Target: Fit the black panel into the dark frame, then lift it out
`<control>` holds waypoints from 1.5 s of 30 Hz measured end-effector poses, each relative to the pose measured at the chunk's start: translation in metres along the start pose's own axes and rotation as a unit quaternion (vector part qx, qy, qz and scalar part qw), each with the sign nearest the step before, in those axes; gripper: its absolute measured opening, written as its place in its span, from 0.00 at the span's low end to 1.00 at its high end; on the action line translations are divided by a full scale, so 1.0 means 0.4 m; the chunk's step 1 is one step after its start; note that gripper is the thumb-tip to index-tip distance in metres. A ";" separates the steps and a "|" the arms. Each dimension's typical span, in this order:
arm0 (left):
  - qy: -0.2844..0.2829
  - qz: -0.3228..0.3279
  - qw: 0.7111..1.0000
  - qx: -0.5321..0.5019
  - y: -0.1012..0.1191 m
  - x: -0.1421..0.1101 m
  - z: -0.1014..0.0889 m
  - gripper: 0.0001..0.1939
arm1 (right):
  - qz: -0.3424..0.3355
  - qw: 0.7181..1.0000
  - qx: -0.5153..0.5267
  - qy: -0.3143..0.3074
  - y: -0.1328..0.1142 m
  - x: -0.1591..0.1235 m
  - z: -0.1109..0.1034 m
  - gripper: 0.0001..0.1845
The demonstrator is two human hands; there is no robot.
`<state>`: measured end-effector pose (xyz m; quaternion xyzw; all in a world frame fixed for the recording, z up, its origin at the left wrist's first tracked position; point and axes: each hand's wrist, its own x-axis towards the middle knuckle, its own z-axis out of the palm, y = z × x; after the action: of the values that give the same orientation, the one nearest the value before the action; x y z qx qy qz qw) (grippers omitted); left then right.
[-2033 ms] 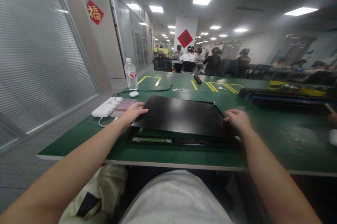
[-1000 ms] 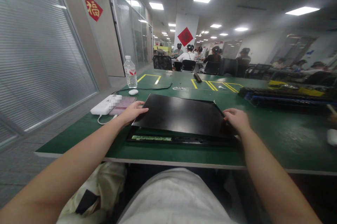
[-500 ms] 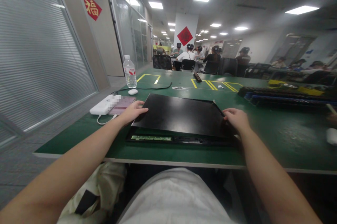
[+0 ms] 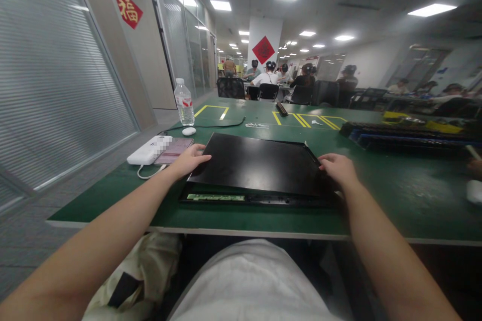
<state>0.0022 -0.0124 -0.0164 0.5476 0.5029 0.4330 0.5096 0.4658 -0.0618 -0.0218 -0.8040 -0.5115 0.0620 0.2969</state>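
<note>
A flat, glossy black display panel [image 4: 250, 163] lies slightly askew over a shallow black frame [image 4: 293, 201]. Along the near side, a strip of green circuit board [image 4: 216, 197] shows in the uncovered part of the frame. My left hand [image 4: 192, 158] grips the panel's left edge, thumb on top and the other fingers partly out of sight. At the right edge, my right hand [image 4: 338, 170] pinches the panel's side close to the frame's rim; its lower fingers are hidden. The panel's near edge sits a little above the frame.
On the green table [image 4: 391, 195], a white power bank [image 4: 145, 150], a phone [image 4: 175, 151] and a white earbud case [image 4: 189, 131] lie left. A water bottle [image 4: 184, 102] stands behind them. Dark parts [image 4: 399, 135] are stacked at the right. Several people sit farther back.
The view has shifted very slightly. Both hands keep their places on the panel, which has not visibly moved against the frame.
</note>
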 end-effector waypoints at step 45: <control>0.093 0.076 0.985 0.127 -0.024 0.023 -0.023 0.18 | 0.036 0.994 0.107 -0.016 0.022 0.009 0.007 0.21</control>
<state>-0.0067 -0.0026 -0.0253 0.6020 0.5562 0.4516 0.3526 0.4731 -0.0602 -0.0282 -0.7845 -0.4774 0.1399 0.3703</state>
